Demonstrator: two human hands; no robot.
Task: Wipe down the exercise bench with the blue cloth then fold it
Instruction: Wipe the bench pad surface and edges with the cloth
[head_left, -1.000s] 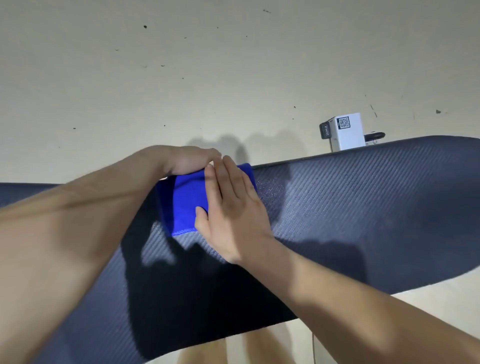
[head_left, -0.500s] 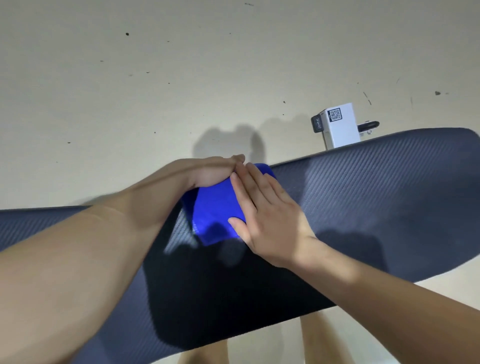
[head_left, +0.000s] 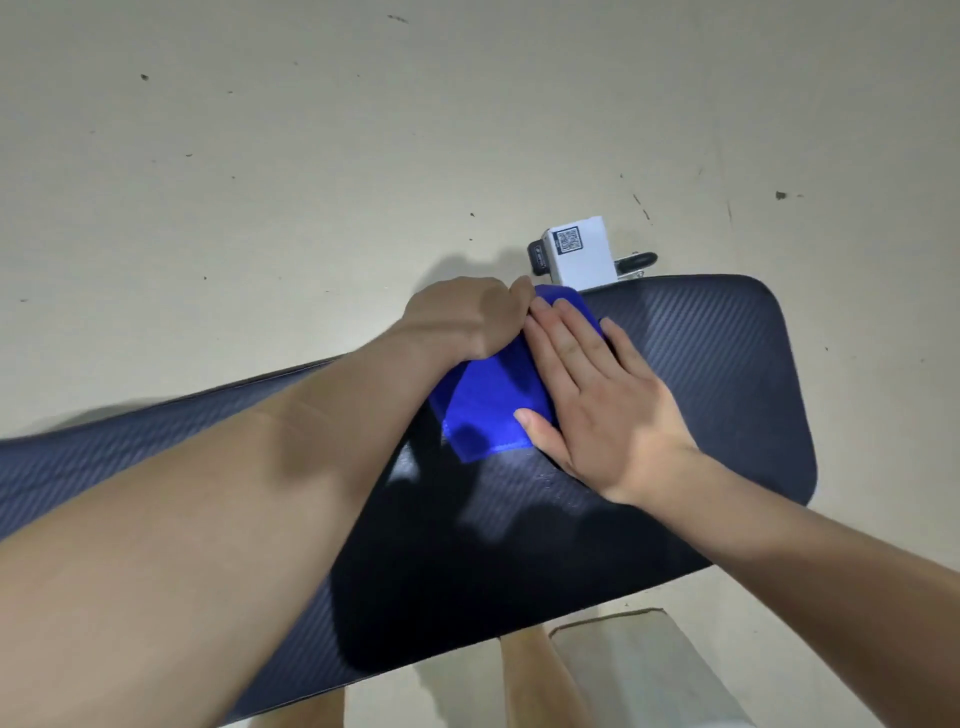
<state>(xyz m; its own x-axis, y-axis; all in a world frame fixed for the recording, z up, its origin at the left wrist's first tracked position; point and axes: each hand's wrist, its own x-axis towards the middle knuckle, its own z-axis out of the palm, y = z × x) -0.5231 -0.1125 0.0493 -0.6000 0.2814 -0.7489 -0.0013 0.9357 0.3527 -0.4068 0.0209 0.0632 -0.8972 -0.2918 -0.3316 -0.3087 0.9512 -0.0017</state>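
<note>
The blue cloth (head_left: 488, 410) lies folded on the dark padded exercise bench (head_left: 717, 395), close to the bench's far edge and right end. My left hand (head_left: 467, 317) rests curled on the cloth's far left part, fingers closed over its edge. My right hand (head_left: 597, 400) lies flat, palm down, fingers together, pressing the cloth's right side onto the pad. Both hands touch at the fingertips. Only the cloth's middle and near corner show between them.
A white metal bracket (head_left: 579, 252) with a QR label and a black knob sticks out behind the bench's far edge. Beige floor (head_left: 311, 156) surrounds the bench. My legs (head_left: 530, 680) stand below the bench's near edge.
Both hands have slid with the cloth to the right along the bench, toward its rounded end. The camera view has shifted, so that end now shows.
</note>
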